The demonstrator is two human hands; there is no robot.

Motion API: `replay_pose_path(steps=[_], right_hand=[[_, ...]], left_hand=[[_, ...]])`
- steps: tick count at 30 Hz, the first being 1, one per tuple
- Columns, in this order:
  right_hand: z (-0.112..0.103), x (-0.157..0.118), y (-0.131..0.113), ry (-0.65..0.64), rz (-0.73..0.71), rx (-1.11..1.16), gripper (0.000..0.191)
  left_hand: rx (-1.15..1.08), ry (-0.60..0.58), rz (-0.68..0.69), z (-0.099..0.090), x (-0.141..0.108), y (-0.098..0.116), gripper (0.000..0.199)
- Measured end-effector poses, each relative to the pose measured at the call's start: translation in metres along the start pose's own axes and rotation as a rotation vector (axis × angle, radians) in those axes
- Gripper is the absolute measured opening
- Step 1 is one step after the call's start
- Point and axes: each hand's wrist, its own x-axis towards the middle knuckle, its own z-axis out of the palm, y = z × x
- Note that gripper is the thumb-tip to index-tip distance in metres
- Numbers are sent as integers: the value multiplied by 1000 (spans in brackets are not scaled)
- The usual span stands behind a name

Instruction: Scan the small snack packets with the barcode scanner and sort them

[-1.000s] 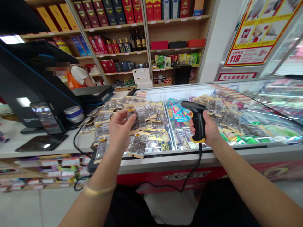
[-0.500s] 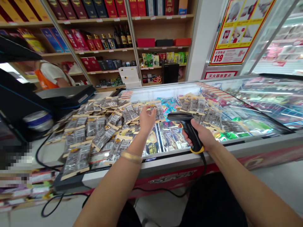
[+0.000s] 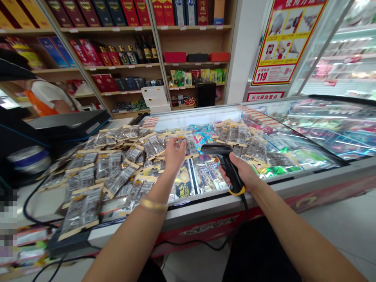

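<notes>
My right hand (image 3: pixel 242 170) grips a black and yellow handheld barcode scanner (image 3: pixel 232 168), its head pointing left towards my other hand. My left hand (image 3: pixel 175 154), with a gold bangle on the wrist, has its fingers curled around the edge of a clear snack packet (image 3: pixel 190 144) with dark contents and tan ends. Fingers partly hide where it is held. Left of this hand lies a heap of similar packets (image 3: pixel 110 166); a smaller pile (image 3: pixel 235 133) lies beyond the scanner. All of these rest on the glass top of a freezer (image 3: pixel 211 201).
The scanner's black cable (image 3: pixel 202 244) hangs along the freezer front. At the left stand checkout equipment (image 3: pixel 70 123) and a person in an orange and white top (image 3: pixel 44 96). Shelves of boxes and bottles (image 3: pixel 117 62) line the back. Frozen goods (image 3: pixel 293 158) show through glass at right.
The view has turned slightly to the right, so the scene sits further left. Both hands keep nearly the same pose, the scanner still in my right one.
</notes>
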Motion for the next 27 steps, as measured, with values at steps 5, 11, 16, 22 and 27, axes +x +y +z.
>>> replay_pose_path(steps=[5, 11, 16, 22, 27], right_hand=[[-17, -6, -22, 37, -152, 72, 62], [-67, -14, -69, 283, -411, 148, 58], [-96, -7, -71, 382, -441, 227, 55], [-102, 4, -59, 398, -336, 285, 54], [-103, 4, -58, 390, -352, 252, 56]], left_hand=[[-127, -68, 38, 17, 10, 41, 27], [-171, -145, -23, 98, 29, 88, 22], [56, -241, -22, 160, 28, 98, 35], [578, -471, 209, 178, 6, 94, 60], [559, -396, 264, 178, 3, 95, 64]])
